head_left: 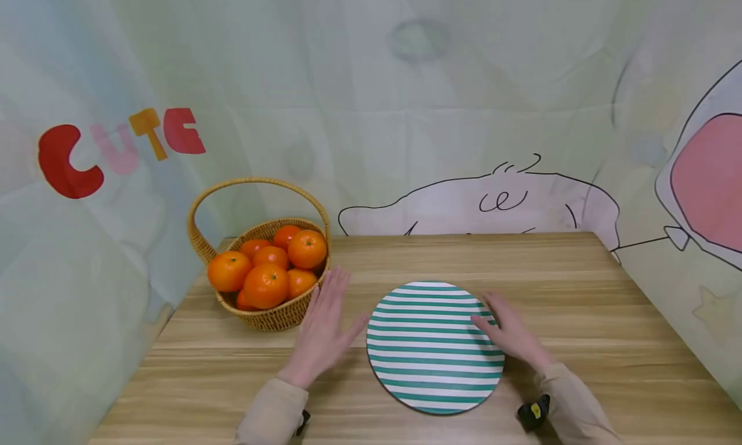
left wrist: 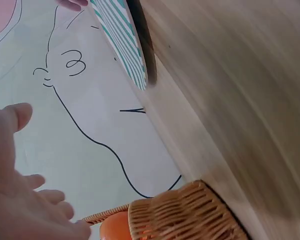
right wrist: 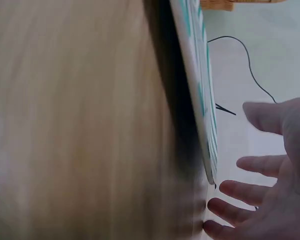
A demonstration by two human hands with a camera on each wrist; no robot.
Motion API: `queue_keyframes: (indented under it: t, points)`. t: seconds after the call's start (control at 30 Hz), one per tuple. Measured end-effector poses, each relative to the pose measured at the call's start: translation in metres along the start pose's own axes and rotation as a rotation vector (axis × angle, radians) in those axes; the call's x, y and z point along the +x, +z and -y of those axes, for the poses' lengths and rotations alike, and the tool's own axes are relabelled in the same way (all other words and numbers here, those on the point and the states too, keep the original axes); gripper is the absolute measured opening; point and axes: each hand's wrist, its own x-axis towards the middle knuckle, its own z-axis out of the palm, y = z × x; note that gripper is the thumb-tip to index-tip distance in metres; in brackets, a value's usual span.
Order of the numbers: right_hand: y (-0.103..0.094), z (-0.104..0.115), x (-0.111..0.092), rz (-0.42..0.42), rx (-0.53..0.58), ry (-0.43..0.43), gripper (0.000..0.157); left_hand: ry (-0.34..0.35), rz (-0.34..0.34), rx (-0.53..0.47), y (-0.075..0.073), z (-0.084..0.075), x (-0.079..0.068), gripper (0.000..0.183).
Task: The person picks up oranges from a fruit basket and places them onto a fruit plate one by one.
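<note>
A round board (head_left: 435, 351) with green and white stripes lies on the wooden table; its pale rim (right wrist: 196, 95) shows in the right wrist view. Over its right edge is my right hand (head_left: 513, 334), fingers spread and holding nothing; whether it touches the board I cannot tell. My left hand (head_left: 323, 332) hovers between the board and a wicker basket (head_left: 278, 317), fingers extended, thumb apart. Its fingertips are close to the basket's right side. Several oranges (head_left: 266, 285) fill the basket. In the left wrist view, the woven wall (left wrist: 177, 215) hides most of them.
The basket's tall arched handle (head_left: 257, 181) rises above the fruit. Wood-grain tabletop (head_left: 603, 342) extends to the right of the board. Printed curtains (head_left: 371, 110) hang behind the table and along both sides.
</note>
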Motion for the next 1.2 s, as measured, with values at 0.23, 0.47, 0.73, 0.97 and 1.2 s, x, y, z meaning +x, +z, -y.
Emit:
queue_keyframes:
  t: [0.23, 0.47, 0.73, 0.97, 1.2]
  points:
    - [-0.006, -0.001, 0.006, -0.057, -0.110, 0.012, 0.060, 0.104, -0.155, -0.003, -0.019, 0.012, 0.004, 0.085]
    - [-0.010, -0.001, 0.016, 0.016, -0.132, 0.002, 0.052, 0.143, -0.307, 0.004, -0.040, 0.038, 0.012, 0.084]
    - [-0.014, -0.003, 0.026, 0.154, -0.042, 0.079, 0.041, 0.060, -0.356, 0.029, -0.056, 0.065, 0.015, 0.086]
    - [-0.018, -0.009, 0.028, 0.233, 0.046, 0.144, 0.046, -0.041, -0.327, 0.007, -0.061, 0.078, 0.016, 0.086]
    - [-0.020, -0.008, 0.030, 0.254, 0.098, 0.187, 0.042, -0.129, -0.289, -0.022, -0.061, 0.082, 0.016, 0.079]
